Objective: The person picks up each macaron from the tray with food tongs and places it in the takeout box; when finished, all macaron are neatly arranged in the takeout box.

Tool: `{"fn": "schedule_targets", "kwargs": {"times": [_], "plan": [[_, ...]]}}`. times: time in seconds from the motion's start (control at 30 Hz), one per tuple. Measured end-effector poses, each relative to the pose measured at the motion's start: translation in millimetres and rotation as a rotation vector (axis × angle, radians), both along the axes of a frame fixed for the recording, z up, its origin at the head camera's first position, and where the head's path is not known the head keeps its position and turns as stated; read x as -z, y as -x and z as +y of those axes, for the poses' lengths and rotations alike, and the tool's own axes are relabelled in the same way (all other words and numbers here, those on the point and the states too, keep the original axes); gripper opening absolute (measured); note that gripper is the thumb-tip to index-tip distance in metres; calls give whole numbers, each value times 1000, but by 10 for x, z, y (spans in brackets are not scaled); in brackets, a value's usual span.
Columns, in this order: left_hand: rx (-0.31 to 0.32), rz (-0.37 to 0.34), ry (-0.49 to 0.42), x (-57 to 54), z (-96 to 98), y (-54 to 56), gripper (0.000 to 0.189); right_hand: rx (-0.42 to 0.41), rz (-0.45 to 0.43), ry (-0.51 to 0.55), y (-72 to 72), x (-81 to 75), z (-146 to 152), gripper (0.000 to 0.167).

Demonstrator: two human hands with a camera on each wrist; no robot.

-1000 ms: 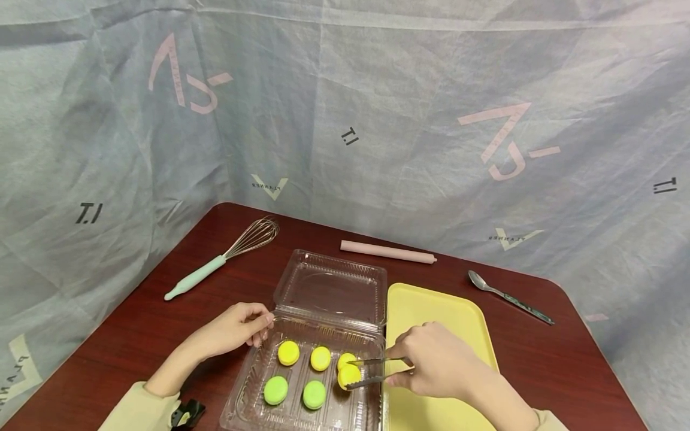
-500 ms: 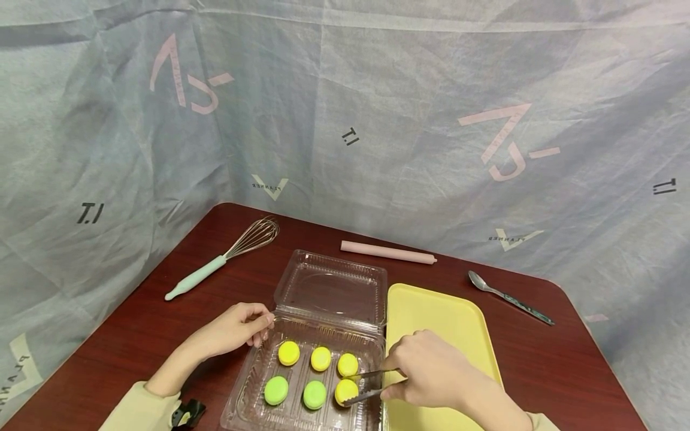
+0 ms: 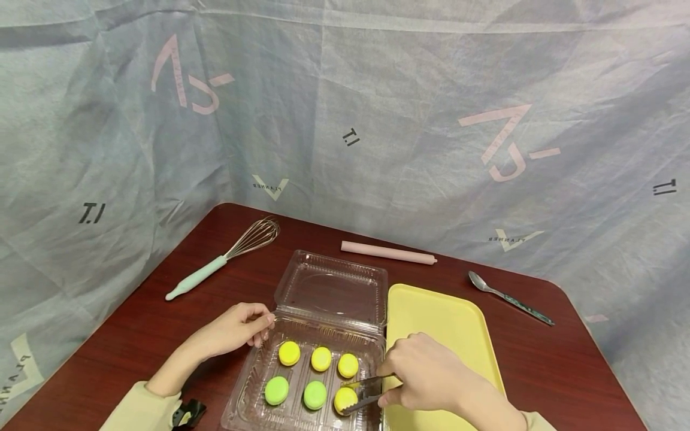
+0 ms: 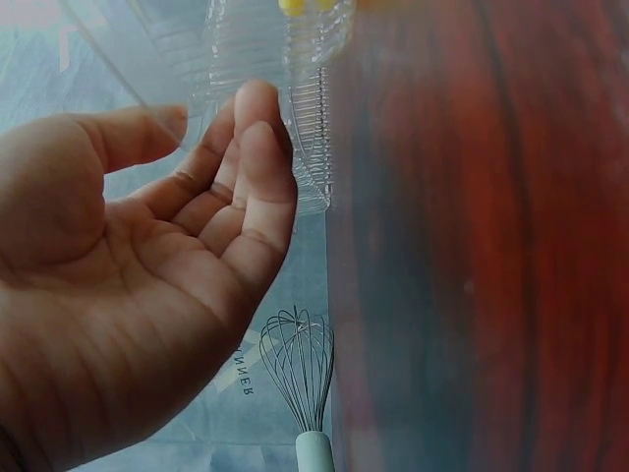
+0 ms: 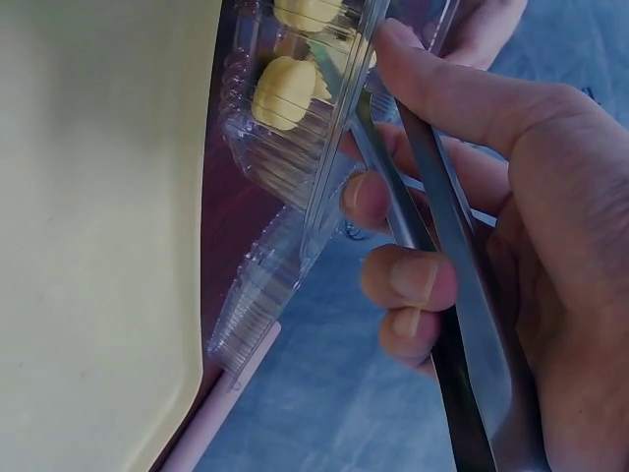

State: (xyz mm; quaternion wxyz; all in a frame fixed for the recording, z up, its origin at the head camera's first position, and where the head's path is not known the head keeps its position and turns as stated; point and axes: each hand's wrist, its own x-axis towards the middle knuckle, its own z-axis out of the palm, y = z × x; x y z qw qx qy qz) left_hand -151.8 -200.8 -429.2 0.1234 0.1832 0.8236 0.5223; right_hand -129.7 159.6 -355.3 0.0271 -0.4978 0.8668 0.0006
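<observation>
My right hand grips metal tongs, whose tips stand on either side of a yellow macaron. That macaron sits at the near right of an open clear plastic container. Behind it is a second yellow macaron, with two more yellow ones to its left in the back row. Two green macarons, one of them in the middle, fill the rest of the front row. At the container's left back corner, my left hand pinches the rim between thumb and fingers; the left wrist view shows the fingers bent under it.
A yellow tray lies right beside the container. The container's lid is folded back flat. A whisk lies at the left, a pink rolling pin at the back, and a spoon at the right.
The macaron in the tongs has come down toward the near side, apart from the yellow one behind it. My right hand has moved slightly nearer and left. The left hand stays in place.
</observation>
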Motion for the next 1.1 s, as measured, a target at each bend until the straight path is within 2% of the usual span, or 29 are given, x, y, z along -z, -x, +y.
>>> {"fn": "schedule_targets", "kwargs": {"times": [0.4,0.83,1.1], "plan": [[-2,-10,-7,29,0,6,22,4,-6,-20,14,0,-12,21],[0,-3,-2,2,5,3,22,25,-21,-20,4,-16,-15,21],[1,-5,0,-5,2,-2,23,15,0,12,-2,-15,2,27]]}}
